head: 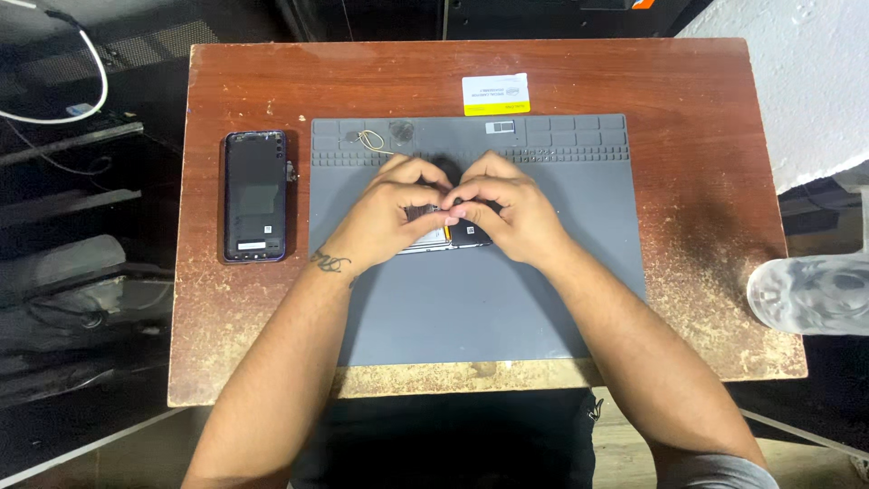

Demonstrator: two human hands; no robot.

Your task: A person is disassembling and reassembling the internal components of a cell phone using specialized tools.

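While both hands meet over the grey work mat [471,317], I see the left hand [391,213] and right hand [507,210] pinching an opened phone [453,235] at mat centre. A dark phone back cover [256,196] lies left, well apart.

Worn wooden table [697,181]: grey mat [480,308], phone shell [255,196], card [495,93]

Dim, soft overhead light; slight blur

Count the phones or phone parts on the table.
2: a phone back shell lying left of the grey mat, and an opened phone under both hands; smaller parts may be hidden.
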